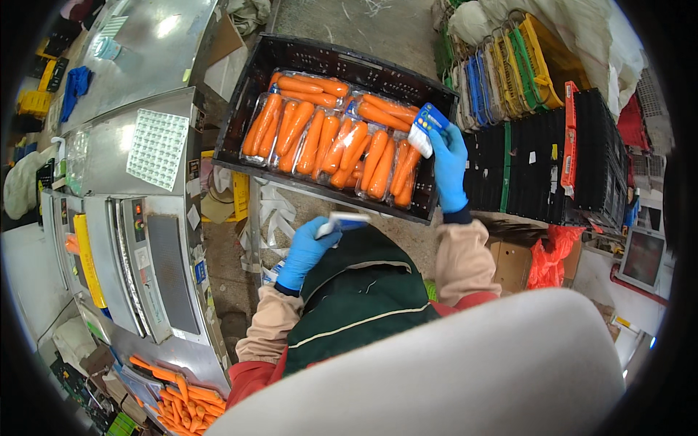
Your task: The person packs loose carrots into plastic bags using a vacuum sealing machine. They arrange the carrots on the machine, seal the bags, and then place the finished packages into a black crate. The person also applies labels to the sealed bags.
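A black plastic crate (327,185) holds several clear-wrapped packs of carrots (322,141), laid side by side. Over its right end, my right hand (450,163) in a blue glove grips a blue and white printed label (428,128). My left hand (311,248), gloved too, is in front of the crate near my dark green apron (360,305). It holds a small stack of blue and white labels (343,222), seen edge-on and slightly blurred.
At left is a steel wrapping machine (152,267) with a dimpled sheet (158,148) on top. Loose carrots (188,403) lie at the lower left. Stacked black crates (534,158) and upright coloured baskets (501,71) stand at right. White strips (275,212) hang below the crate.
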A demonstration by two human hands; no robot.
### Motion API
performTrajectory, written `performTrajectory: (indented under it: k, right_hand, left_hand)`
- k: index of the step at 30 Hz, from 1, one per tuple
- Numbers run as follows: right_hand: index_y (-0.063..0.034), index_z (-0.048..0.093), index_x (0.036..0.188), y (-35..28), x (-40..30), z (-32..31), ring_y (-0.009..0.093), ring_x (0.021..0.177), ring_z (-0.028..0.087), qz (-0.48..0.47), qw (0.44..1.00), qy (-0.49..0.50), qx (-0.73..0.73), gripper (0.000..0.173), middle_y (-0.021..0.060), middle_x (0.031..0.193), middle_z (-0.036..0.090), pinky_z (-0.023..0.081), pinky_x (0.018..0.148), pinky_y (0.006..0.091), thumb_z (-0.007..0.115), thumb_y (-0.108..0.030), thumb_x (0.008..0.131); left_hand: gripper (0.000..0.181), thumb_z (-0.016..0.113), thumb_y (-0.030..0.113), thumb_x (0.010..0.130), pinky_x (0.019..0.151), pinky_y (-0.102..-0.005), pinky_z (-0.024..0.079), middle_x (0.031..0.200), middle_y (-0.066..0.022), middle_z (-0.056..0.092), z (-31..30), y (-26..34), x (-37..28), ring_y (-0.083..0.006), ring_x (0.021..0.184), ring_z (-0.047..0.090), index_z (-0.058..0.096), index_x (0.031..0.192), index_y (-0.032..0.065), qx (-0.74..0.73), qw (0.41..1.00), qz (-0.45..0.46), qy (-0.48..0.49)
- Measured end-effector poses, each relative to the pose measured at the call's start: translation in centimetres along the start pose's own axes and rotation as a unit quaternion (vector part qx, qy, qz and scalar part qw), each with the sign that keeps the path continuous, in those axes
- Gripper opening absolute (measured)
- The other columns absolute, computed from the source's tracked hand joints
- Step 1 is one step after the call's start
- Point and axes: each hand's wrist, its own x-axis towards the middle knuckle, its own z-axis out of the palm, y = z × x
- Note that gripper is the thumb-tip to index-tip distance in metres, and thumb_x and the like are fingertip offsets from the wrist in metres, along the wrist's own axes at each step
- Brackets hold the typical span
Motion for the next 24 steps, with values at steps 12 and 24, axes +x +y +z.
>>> performTrajectory:
  k: [12, 24]
  right_hand:
    - [0.0021, 0.053, 0.106, 18.2, -1.5, -4.6, 0.038, 0.089, 0.061, 0.029, 0.885, -0.043, -0.462, 0.025, 0.0237, 0.098, 0.059, 0.049, 0.078, 0.0429, 0.061, -0.013, 0.088]
    - [0.0009, 0.023, 0.147, 19.8, -3.2, -1.1, 0.048, 0.135, 0.026, -0.073, 0.79, -0.05, -0.607, 0.063, 0.0267, 0.151, 0.021, 0.023, 0.113, 0.0506, 0.048, -0.009, 0.09]
  left_hand:
    - [0.029, 0.069, 0.004, 0.084, 0.074, -0.0271, 0.054, 0.095, -0.0064, 0.069, -4.3, 1.6, -1.5, -0.0129, 0.082, 0.065, 0.064, 0.112, 0.0017, -0.075, 0.993, -0.081, 0.047]
    - [0.023, 0.07, 0.009, 0.085, 0.066, -0.0249, 0.052, 0.09, -0.0048, 0.068, -4.1, 1.0, -1.4, -0.0114, 0.076, 0.064, 0.063, 0.106, 0.0013, -0.091, 0.989, -0.088, 0.081]
